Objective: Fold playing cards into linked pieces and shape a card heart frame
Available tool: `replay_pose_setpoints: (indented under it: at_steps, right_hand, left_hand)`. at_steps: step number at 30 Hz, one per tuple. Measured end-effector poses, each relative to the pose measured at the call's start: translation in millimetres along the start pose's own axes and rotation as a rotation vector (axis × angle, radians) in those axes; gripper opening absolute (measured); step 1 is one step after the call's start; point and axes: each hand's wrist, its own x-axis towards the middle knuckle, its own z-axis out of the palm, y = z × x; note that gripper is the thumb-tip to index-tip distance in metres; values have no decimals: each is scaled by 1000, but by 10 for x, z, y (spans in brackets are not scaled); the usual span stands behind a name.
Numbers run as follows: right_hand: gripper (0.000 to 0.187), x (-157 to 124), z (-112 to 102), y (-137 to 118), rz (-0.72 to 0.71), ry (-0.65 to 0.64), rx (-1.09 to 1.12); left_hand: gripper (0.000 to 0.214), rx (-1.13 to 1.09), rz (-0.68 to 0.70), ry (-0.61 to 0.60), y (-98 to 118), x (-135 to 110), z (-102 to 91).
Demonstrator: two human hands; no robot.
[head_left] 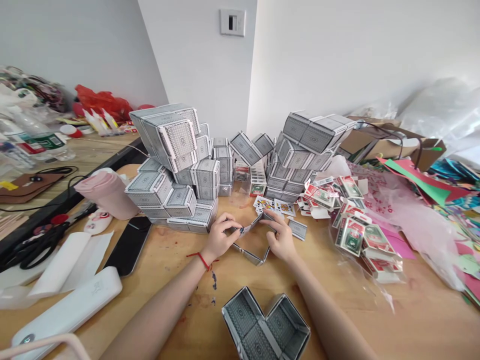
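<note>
My left hand (219, 235) and my right hand (280, 239) meet at the middle of the wooden table (412, 310). Both pinch a small frame of folded playing cards (250, 245) that stands on edge between them. A red string circles my left wrist. Loose face-up cards (273, 205) lie just beyond my fingers. A big heap of cubes built from grey-backed cards (180, 165) rises behind my left hand, and another heap (307, 145) behind my right. Two open card boxes (264, 325) sit near me between my forearms.
Empty card packets (356, 230) lie in clear plastic at the right, with coloured paper scraps (450, 195) beyond. On the left are a pink cup (108, 192), a dark phone (129, 245), scissors (33, 245), a white case (71, 310) and water bottles (33, 140).
</note>
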Motion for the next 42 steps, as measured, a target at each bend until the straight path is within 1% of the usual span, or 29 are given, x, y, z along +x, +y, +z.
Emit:
replay_pose_setpoints:
  at_steps: [3, 13, 27, 35, 42]
  right_hand:
    - [43, -1, 7, 8, 6, 4, 10]
    - [44, -4, 21, 31, 12, 24, 57]
    - [43, 6, 23, 19, 24, 34, 56]
    - [42, 8, 30, 40, 24, 36, 44]
    - [44, 4, 39, 61, 27, 37, 77]
  left_hand:
    - [9, -1, -6, 1, 1, 4, 8]
    - [8, 16, -15, 77, -15, -5, 36]
    - [7, 44, 17, 93, -4, -11, 17]
    - [7, 50, 12, 101, -15, -9, 29]
    - [8, 59, 0, 111, -37, -8, 52]
